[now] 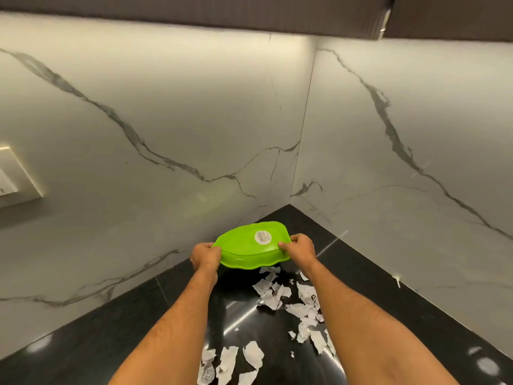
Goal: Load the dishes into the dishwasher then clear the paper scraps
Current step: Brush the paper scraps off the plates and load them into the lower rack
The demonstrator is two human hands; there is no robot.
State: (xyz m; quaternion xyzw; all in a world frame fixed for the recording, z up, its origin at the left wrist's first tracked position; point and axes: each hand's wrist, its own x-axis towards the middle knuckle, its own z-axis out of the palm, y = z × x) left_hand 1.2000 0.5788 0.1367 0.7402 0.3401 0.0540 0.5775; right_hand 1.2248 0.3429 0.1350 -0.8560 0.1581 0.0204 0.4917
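Observation:
A bright green leaf-shaped plate (pixel 249 245) is held upside down and tilted over the black counter, its underside with a round white sticker facing me. My left hand (pixel 205 257) grips its left rim and my right hand (pixel 299 250) grips its right rim. Below and in front of the plate, several torn white paper scraps (pixel 291 301) lie scattered on the counter, with more scraps (pixel 230 362) near the bottom edge between my forearms.
The glossy black counter (pixel 138 323) runs into a corner formed by two white marble walls (pixel 166 134). A light switch plate (pixel 14 176) sits on the left wall. Dark cabinets (pixel 249 12) hang overhead.

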